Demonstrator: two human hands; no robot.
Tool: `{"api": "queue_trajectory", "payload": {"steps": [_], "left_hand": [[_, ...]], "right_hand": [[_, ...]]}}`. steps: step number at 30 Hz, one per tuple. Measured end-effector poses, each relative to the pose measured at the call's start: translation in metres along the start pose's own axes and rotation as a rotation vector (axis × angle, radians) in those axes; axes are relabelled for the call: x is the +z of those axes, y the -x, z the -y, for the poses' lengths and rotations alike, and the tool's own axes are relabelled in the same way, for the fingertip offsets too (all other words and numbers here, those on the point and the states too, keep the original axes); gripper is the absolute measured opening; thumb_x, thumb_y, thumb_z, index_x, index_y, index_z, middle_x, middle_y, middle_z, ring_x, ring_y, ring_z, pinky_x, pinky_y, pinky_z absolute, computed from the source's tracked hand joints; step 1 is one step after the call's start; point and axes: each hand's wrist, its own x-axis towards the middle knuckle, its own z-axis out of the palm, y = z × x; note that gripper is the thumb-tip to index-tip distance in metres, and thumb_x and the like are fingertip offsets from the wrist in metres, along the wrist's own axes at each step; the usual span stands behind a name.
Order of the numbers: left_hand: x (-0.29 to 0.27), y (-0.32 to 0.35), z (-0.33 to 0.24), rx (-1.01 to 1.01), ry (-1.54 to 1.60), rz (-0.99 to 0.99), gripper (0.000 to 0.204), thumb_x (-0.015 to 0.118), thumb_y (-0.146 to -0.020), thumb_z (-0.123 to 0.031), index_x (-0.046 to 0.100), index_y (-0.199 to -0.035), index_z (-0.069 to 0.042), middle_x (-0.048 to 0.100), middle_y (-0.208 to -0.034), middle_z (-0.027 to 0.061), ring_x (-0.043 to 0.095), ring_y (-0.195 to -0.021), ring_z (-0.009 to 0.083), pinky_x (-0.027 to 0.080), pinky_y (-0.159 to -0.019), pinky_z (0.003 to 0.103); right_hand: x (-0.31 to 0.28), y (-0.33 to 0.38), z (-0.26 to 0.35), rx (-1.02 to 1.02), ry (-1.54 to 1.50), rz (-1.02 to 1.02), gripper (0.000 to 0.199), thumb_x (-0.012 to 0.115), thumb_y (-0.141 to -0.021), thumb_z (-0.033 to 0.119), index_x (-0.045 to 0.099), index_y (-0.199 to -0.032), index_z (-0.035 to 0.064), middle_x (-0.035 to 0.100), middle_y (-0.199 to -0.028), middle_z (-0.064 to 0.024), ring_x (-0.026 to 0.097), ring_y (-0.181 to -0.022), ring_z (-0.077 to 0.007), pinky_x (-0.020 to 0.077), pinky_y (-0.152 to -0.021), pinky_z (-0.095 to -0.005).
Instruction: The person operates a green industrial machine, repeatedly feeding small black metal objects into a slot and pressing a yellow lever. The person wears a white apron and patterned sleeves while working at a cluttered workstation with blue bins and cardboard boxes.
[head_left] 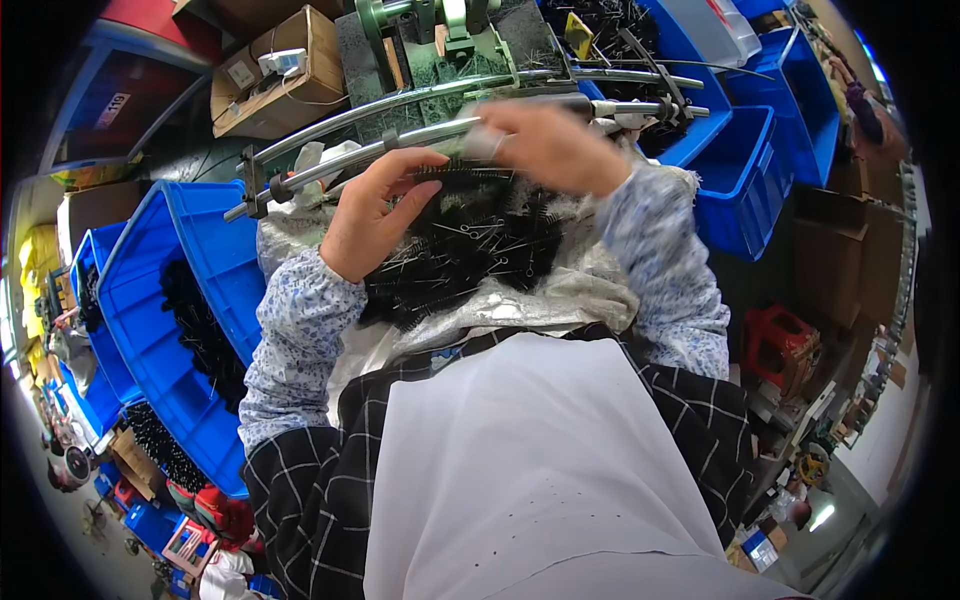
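Small black wire brushes with bare metal stems and looped ends lie in a heap on a whitish cloth before me. My left hand is over the heap's left side, its fingers curved and its thumb apart from the index finger. Black bristles show just beyond those fingertips; I see no brush gripped there. Motion smears my right hand, which is in front of the machine near the metal rods. Something whitish is around one of its fingers. Whether it holds a brush cannot be made out.
Beyond the rods stands a green machine covered in dark dust. Blue bins with black brushes are at my left; more blue bins stand at right. A cardboard box sits at the back left, a red stool-like object lower right.
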Motion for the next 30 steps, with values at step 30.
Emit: {"api": "queue_trajectory", "payload": {"steps": [30], "left_hand": [[-0.04,0.037,0.008,-0.58,-0.554,0.273,0.029,0.051,-0.08,-0.024,0.044,-0.099,-0.003,0.059,-0.083,0.0232,0.058,-0.081,0.0398,0.044,-0.072,0.045]], "right_hand": [[-0.051,-0.086,-0.118,-0.05,0.871,-0.696,0.024,0.056,-0.084,0.023,0.064,-0.106,0.0205,0.064,-0.09,-0.0016,0.058,-0.083,-0.0213,0.0461,-0.083,-0.0354]]}}
